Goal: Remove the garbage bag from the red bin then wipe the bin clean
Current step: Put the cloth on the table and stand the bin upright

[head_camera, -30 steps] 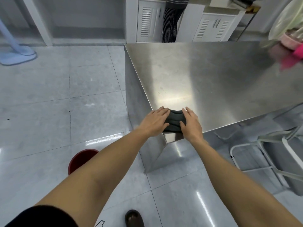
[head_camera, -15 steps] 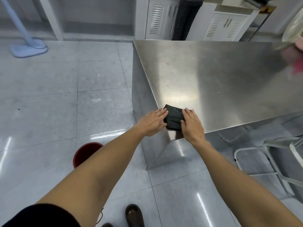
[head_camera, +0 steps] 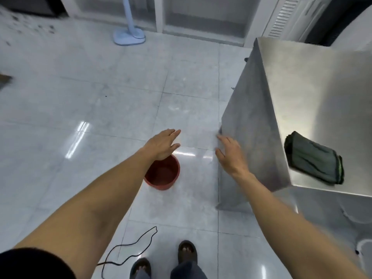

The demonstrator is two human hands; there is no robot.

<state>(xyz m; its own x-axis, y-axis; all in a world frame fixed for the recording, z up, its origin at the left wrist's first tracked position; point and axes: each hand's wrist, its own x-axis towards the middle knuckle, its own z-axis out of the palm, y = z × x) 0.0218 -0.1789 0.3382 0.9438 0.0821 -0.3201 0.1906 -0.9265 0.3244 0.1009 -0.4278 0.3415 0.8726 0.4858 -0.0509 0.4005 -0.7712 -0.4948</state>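
The red bin (head_camera: 164, 175) stands upright on the tiled floor, with no bag visible inside it. My left hand (head_camera: 163, 144) hovers just above its far rim, fingers spread, holding nothing. My right hand (head_camera: 229, 154) is to the right of the bin, beside the steel table's side panel, also empty with fingers apart. A folded dark green cloth (head_camera: 314, 159) lies on the near corner of the steel table (head_camera: 314, 87), apart from both hands.
A black cable (head_camera: 132, 252) trails across the floor near my sandalled feet (head_camera: 187, 251). A light blue stand base (head_camera: 129, 37) sits far back. White cabinets line the far wall. Open floor lies left of the bin.
Both hands let go of the cloth on the table corner and swung left and down toward the red bin. My view turned left; the cloth stays folded on the table.
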